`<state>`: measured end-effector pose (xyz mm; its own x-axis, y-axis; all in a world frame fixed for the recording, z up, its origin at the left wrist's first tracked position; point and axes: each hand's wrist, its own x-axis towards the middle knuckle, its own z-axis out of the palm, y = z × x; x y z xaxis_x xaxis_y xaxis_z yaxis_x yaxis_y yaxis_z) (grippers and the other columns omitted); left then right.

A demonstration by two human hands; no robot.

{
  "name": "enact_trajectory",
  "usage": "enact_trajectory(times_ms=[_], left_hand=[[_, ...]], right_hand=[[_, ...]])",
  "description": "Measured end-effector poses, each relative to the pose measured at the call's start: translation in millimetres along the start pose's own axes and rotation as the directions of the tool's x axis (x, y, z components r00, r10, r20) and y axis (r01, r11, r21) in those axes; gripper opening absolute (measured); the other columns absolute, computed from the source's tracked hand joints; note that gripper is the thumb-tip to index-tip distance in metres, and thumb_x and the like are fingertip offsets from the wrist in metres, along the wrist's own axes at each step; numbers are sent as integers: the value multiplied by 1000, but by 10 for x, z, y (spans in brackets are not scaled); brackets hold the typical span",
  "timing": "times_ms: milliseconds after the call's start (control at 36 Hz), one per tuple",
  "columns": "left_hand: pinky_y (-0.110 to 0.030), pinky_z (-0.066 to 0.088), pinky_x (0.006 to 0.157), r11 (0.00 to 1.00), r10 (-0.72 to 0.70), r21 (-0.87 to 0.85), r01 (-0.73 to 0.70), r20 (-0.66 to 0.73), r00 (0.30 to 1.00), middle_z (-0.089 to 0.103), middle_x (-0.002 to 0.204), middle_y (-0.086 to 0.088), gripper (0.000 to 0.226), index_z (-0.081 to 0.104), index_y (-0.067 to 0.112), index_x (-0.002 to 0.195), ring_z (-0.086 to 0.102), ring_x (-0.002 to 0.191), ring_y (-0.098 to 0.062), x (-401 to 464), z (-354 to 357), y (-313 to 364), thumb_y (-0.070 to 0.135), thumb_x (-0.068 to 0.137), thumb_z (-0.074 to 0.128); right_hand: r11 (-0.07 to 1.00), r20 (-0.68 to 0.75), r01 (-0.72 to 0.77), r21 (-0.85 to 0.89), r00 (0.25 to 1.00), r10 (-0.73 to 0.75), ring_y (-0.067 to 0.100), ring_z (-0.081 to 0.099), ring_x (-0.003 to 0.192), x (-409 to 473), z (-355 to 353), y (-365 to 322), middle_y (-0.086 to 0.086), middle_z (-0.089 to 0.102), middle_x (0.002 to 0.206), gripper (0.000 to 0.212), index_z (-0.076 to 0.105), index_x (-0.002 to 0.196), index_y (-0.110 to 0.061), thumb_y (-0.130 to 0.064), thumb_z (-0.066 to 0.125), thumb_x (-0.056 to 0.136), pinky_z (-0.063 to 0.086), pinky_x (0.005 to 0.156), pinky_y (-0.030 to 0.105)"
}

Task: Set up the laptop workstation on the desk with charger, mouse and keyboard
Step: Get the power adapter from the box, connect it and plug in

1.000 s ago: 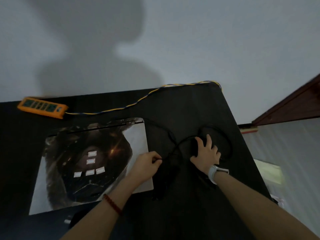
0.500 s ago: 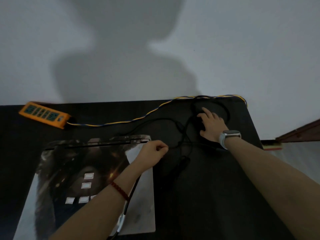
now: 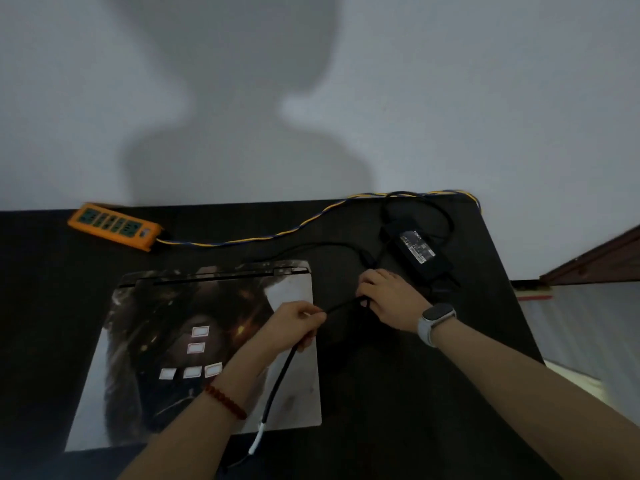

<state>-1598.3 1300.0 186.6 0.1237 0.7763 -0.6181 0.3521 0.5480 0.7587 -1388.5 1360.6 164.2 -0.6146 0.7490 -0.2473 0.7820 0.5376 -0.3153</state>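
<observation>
Here the charger cable [image 3: 341,305] stretches between both hands [image 3: 298,325] [image 3: 388,299], over the closed laptop [image 3: 207,341]

Grey wall [image 3: 485,98], black desk [image 3: 398,427].

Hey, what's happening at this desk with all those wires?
A person is sorting out a laptop charger. The left hand grips a black cable over the closed laptop, and the right hand holds the tangled part beside it. The power brick lies on the black desk near the far right corner. The orange power strip sits far left, nothing plugged in.
</observation>
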Motion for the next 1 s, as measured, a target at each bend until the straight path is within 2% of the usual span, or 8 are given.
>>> enact_trajectory(times_ms=[111, 222, 361, 528, 611, 694, 833, 1000], left_hand=[[-17, 37, 44, 995, 34, -94, -34, -4, 999, 47, 63, -1, 18, 62, 5, 100, 43, 45, -7, -256, -95, 18, 12, 94, 47], [-14, 30, 40, 993, 89, -72, -89, 1, 996, 45, 66, -2, 20, 62, 4, 103, 36, 45, -7, -436, -157, 250, 10, 95, 45], [-13, 24, 35, 989, 135, -63, -133, 35, 990, 43, 62, -3, 19, 60, -2, 103, 33, 36, -3, -544, -79, 608, 9, 95, 45], [-13, 27, 35, 947, 218, -260, -187, 95, 971, 42, 59, -2, 19, 59, 2, 96, 37, 34, -3, -680, -19, 966, 15, 96, 44], [-17, 36, 43, 937, 247, -284, -202, 132, 960, 43, 56, 0, 22, 61, 8, 87, 46, 42, -7, -729, -92, 1010, 21, 96, 45], [-16, 44, 54, 942, 323, -105, -320, 16, 946, 47, 60, -2, 22, 62, 7, 88, 51, 50, -6, -716, -195, 998, 20, 96, 46], [-21, 42, 64, 834, 513, 360, -418, -230, 827, 60, 80, 1, 19, 62, 11, 103, 53, 72, -11, -565, -403, 1069, 12, 95, 45], [-37, 45, 74, 599, 714, 776, -199, -405, 571, 53, 99, -13, 22, 62, 12, 106, 49, 93, -26, -402, -970, 1144, 20, 95, 45]], right_hand=[[990, -160, -65, 123, 983, 84, 24, 45, 118, -111, -145, -53, 5, 49, 129, 26, 60, 111, -14, -11, 48, 88, 42, 96, 37], [981, -120, -70, 183, 988, 93, 24, 47, 121, -199, -289, -117, 5, 53, 130, 32, 61, 111, -13, -3, 46, 85, 37, 103, 40], [948, -37, -28, 316, 998, 42, 14, 55, 104, -294, -510, -285, -5, 60, 109, 36, 56, 118, -17, -9, 52, 83, 38, 88, 22], [958, -318, 74, 278, 948, 20, 29, 62, 84, -347, -801, -467, 14, 67, 91, 18, 59, 103, -6, -15, 46, 94, 47, 78, 38], [929, -473, 63, 364, 872, 126, 26, 61, 74, -401, -963, -410, 12, 65, 78, 17, 58, 95, -3, -9, 43, 95, 45, 74, 30], [887, -541, 32, 460, 803, 252, 20, 56, 67, -414, -1099, -337, 6, 60, 70, 19, 59, 88, -3, -8, 42, 95, 43, 73, 26], [889, -589, 14, 458, 754, 291, 36, 59, 76, -228, -1229, -444, 19, 61, 77, 19, 59, 95, 3, -8, 43, 95, 46, 77, 45], [919, -591, 66, 388, 784, 193, 35, 57, 98, 229, -1356, -763, 22, 62, 105, 23, 58, 109, 4, -8, 43, 95, 44, 88, 39]])
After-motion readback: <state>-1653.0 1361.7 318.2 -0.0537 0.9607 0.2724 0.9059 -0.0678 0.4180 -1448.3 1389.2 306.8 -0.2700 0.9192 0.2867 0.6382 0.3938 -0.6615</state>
